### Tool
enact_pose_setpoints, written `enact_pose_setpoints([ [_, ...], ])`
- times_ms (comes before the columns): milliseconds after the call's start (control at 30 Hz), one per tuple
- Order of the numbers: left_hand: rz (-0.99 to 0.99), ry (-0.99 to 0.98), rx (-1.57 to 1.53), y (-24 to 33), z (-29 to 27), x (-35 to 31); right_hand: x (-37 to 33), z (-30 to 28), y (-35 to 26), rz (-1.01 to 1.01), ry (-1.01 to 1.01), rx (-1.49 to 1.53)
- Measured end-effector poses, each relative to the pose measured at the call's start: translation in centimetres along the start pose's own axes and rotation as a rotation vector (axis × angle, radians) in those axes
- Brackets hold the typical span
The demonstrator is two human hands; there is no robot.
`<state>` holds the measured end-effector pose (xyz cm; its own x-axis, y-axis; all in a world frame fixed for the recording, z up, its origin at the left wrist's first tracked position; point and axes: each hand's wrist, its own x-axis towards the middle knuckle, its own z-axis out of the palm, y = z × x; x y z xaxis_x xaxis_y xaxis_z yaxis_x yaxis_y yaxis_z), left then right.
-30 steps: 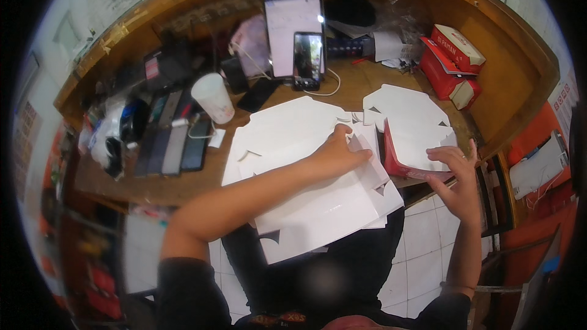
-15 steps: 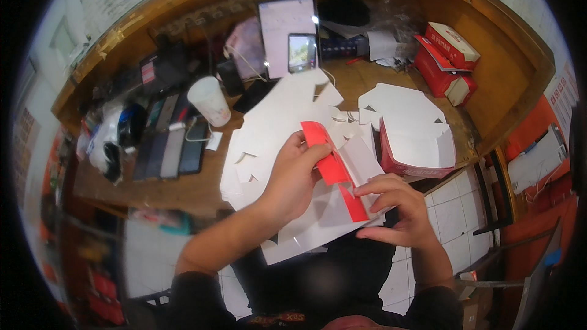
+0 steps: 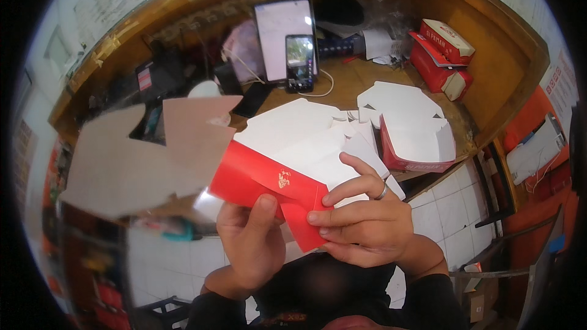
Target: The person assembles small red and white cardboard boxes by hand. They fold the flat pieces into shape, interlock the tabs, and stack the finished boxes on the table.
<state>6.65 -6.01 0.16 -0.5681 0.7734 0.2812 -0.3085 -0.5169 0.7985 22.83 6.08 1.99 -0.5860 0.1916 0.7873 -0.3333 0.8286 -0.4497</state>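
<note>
Between my hands is a cardboard box blank (image 3: 254, 174) with a red printed outer side and a small pale emblem. My left hand (image 3: 251, 238) closes on its lower edge, the thumb laid over the red side. Fingers of my right hand (image 3: 367, 220), one wearing a ring, press on a folded red flap at the blank's right end. A wide, pale panel (image 3: 122, 165) stretches out to the left, blurred, and seems to belong to the same blank. White flat blanks (image 3: 293, 122) lie beneath and behind. On the right stands an open, partly folded box (image 3: 422, 140), white inside and red outside.
A tablet (image 3: 284, 18) and a phone (image 3: 299, 61) with a white cable stand at the back. Closed red boxes (image 3: 440, 55) are stacked back right. A white cup (image 3: 206, 89) is partly hidden behind the pale panel. The desk's raised wooden rim (image 3: 513, 55) curves around.
The blank has turned and swung left, so its red side now faces up. My left hand has dropped lower and nearer to me; my right hand has shifted slightly left onto the red flap.
</note>
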Motion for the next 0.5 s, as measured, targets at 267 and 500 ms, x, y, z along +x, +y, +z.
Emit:
enact_pose_setpoints([
  [267, 0.058, 0.008, -0.045, -2.7, 0.5, -2.3, 0.3, 3.3, 1.2, -0.024, 0.195, 0.061],
  [500, 0.141, -0.822, 0.772, 2.2, -1.9, 0.8, 0.1, 1.5, 3.0, 0.266, 0.398, 0.386],
])
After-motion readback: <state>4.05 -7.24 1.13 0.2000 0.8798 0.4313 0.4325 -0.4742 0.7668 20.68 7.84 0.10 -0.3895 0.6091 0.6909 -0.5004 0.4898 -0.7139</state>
